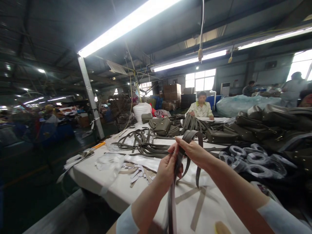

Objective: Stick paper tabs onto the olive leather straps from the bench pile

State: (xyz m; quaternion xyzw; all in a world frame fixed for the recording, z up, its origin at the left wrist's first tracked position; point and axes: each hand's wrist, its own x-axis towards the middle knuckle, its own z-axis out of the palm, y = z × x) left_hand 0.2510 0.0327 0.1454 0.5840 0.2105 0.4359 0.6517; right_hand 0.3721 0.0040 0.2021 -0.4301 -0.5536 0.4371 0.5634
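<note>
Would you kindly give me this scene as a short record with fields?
Left hand: grips a long, flat, dark-grey strap
Right hand: touches the same strap, higher up
Surface: broad white table
Left of hands: narrow white and tan strips
Beyond hands: heaped dark straps, dark-olive leather-like bags
Across table: person in pale shirt

The left hand (pixel 166 167) and right hand (pixel 196 152) hold a dark strap (pixel 180 155) over the white table (pixel 97 178). Loose straps (pixel 148 147) lie beyond, wrapped rings (pixel 258 158) right, a co-worker (pixel 200 110) far off.
</note>
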